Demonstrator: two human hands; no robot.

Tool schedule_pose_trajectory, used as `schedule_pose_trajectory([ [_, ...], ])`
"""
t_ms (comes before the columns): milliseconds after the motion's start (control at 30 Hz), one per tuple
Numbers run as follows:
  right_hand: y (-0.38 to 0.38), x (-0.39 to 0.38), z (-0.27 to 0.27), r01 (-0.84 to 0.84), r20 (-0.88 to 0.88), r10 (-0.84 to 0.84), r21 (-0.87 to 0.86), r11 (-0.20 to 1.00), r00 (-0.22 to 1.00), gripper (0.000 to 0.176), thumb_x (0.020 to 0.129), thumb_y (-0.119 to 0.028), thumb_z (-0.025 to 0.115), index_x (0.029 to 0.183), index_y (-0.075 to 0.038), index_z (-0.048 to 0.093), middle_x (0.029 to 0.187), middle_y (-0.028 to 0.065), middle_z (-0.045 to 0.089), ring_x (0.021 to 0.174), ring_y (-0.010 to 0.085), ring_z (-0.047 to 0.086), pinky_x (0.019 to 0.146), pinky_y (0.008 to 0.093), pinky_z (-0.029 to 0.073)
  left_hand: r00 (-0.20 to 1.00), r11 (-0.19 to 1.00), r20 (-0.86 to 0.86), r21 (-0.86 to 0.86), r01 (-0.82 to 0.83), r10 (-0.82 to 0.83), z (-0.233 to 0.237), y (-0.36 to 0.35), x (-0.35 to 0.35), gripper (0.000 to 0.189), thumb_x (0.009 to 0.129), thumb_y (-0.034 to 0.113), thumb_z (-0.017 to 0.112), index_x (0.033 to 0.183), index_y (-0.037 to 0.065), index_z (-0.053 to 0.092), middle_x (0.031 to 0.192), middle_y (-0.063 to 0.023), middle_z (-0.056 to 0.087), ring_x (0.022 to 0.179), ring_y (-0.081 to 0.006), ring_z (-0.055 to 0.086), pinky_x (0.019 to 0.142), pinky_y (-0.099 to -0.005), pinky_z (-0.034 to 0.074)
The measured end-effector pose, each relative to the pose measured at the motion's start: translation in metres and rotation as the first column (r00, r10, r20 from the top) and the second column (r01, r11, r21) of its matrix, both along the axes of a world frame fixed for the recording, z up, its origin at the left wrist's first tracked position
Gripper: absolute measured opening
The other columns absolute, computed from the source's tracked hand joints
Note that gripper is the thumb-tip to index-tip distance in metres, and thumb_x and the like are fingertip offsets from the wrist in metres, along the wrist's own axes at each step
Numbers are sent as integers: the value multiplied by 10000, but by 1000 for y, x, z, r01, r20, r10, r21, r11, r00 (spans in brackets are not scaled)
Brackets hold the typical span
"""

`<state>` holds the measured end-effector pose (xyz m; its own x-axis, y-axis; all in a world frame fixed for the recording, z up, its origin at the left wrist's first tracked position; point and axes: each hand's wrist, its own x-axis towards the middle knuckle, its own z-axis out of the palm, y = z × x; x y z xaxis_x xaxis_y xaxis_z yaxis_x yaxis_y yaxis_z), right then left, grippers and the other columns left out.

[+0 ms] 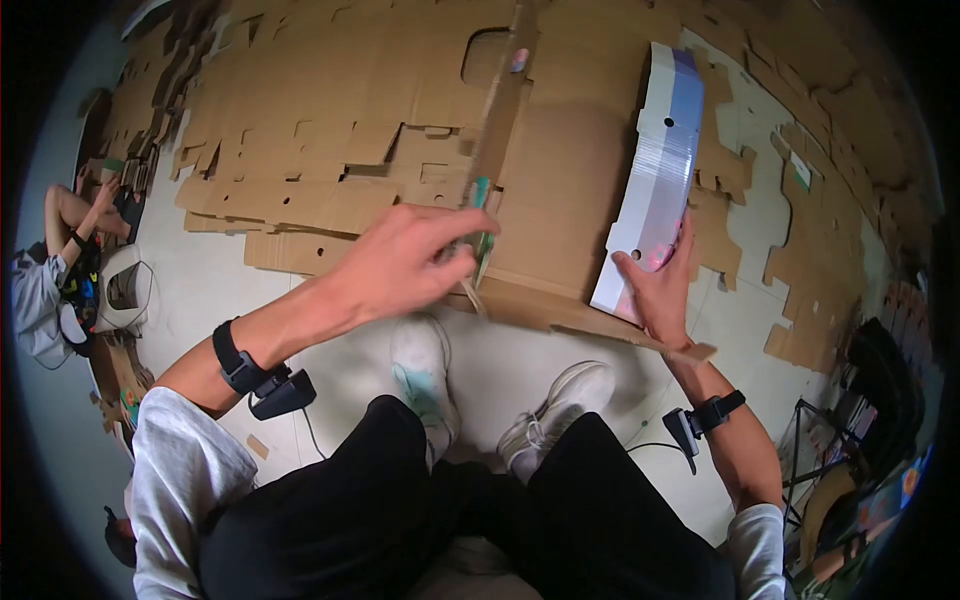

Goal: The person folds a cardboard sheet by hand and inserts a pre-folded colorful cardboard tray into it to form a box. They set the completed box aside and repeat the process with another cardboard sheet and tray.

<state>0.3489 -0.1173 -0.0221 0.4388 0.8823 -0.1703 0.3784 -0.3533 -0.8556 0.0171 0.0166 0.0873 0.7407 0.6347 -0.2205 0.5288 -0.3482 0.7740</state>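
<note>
Risk: the printed strip (665,180), along the right side of the brown cardboard (570,180), could bend or slip; your right hand (660,295) grips only its near end, thumb on top. Left hand (405,260) curls inward by the left fold; blur hides its grip.

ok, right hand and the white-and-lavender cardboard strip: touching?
Touching. Head view: the right hand holds the strip near its lower end, thumb on its face.

The strip (657,165) is white and blue, the cardboard (572,150) brown.
</note>
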Motion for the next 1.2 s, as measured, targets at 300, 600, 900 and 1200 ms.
schedule_pose_trajectory([
  [300,-21,16,0,-27,-250,-30,-221,975,968,705,930,-193,825,1476,23,434,1288,144,659,1149,211,650,1047,367,517,806,804,-5,-86,589,-591,-19,-4,48,575,915,-20,660,1456,169,609,1253,-101,565,1270,-310,540,1061,-421,504],
  [600,-31,14,7,-148,-300,54,-301,942,952,765,948,-227,817,1557,-7,411,1323,143,670,1203,217,650,1073,376,508,746,651,-180,387,653,-642,-69,-16,31,579,921,79,648,1467,265,603,1669,-102,409,1593,-369,302,1307,-576,274],
  [900,-25,27,8,-234,-283,143,-323,917,949,823,913,-269,858,1557,3,422,1375,166,661,1238,241,653,1107,389,505,640,552,-374,324,768,-671,-54,-17,17,697,875,178,726,1548,200,546,1720,-85,348,1609,-297,289,1334,-529,250],
  [1200,-50,52,-32,-135,-520,-15,-250,959,854,615,939,-210,818,1450,13,557,1300,106,698,1176,179,658,1032,326,516,905,897,-103,122,424,-414,-64,-20,-4,680,865,335,860,1450,77,627,1719,-139,298,1581,-420,250,1310,-537,248],
])
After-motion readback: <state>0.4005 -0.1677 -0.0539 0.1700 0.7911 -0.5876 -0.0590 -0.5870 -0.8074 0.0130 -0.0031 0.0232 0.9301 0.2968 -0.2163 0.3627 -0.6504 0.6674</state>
